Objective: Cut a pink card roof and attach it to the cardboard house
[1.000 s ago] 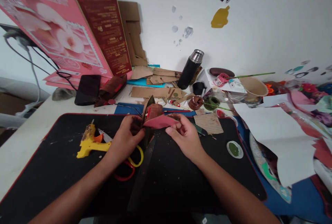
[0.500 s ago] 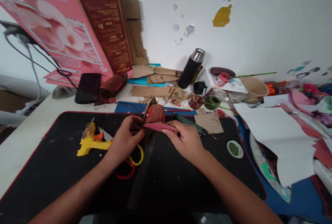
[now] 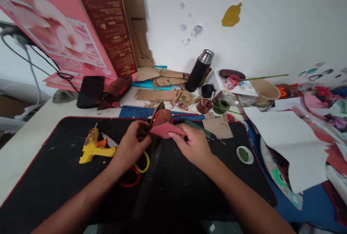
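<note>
My left hand [image 3: 131, 145] is closed around the left side of a small brown cardboard model [image 3: 162, 117] standing on the black mat [image 3: 67, 176]. My right hand [image 3: 192, 145] pinches a pink-red paper piece [image 3: 166, 130] and holds it against the front of the model. Yellow and red scissors [image 3: 138, 170] lie under my left wrist. A yellow glue gun [image 3: 93, 149] rests on the mat to the left of my left hand. A dark green tool [image 3: 199, 128] lies just beyond my right hand.
A corrugated card square [image 3: 219, 128] and a small lid of green paint [image 3: 244, 154] lie right of my hands. Behind stand a black flask [image 3: 199, 70], cardboard scraps [image 3: 162, 94], a phone [image 3: 90, 91], a pink box [image 3: 62, 31], a paper bowl [image 3: 265, 90] and white sheets [image 3: 295, 140].
My right hand has tilted the pink-red piece, first flattening it edge-on and then raising its face toward me, while pressing it closer to the model. My left hand has kept its grip.
</note>
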Tool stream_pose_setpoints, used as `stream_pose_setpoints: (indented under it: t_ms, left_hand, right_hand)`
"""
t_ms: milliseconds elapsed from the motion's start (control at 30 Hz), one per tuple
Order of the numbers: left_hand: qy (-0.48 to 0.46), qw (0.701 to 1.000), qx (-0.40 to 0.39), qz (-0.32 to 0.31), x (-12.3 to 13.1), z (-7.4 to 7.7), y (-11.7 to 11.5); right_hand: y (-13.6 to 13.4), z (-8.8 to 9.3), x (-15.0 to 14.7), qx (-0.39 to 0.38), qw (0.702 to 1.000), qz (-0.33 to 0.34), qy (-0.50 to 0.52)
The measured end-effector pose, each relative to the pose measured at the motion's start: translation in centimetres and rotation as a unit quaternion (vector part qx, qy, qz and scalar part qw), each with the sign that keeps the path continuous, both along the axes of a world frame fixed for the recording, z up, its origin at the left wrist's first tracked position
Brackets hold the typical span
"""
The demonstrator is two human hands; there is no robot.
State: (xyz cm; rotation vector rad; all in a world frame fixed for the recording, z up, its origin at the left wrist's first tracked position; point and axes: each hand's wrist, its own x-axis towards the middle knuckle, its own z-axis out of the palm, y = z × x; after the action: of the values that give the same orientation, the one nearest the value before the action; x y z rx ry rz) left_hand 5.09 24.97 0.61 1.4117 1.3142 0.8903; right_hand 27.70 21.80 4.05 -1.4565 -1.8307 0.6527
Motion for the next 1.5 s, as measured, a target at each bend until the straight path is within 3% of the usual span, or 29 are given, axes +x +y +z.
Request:
stream_pose_setpoints:
  t_ms: [200, 433, 767, 933, 1367, 1500]
  left_hand:
    - [-0.024, 0.999, -0.025, -0.015, -0.1, 0.2, 0.3]
    - [-0.035, 0.999, -0.039, -0.005, 0.6, 0.3, -0.5]
    - [-0.037, 0.999, -0.005, 0.023, 1.1, -0.3, -1.4]
    - [-0.065, 0.997, -0.047, 0.015, 0.6, -0.5, -0.9]
    - [-0.105, 0.994, -0.027, 0.032, 1.7, -0.3, -1.8]
    - [-0.107, 0.993, -0.017, 0.041, 1.6, -0.2, -1.5]
  right_hand:
    - [-0.4, -1.4, -0.5, -0.07, 0.987, -0.02, 0.142]
    - [-0.9, -4.4, -2.0, -0.061, 0.984, -0.083, 0.146]
    - [-0.2, -4.8, -2.4, -0.061, 0.982, -0.115, 0.134]
    - [-0.3, -5.3, -2.5, -0.072, 0.976, -0.079, 0.189]
    - [-0.1, -5.5, -2.6, -0.101, 0.972, -0.077, 0.196]
    - [-0.2, -5.5, -2.6, -0.131, 0.96, -0.065, 0.239]
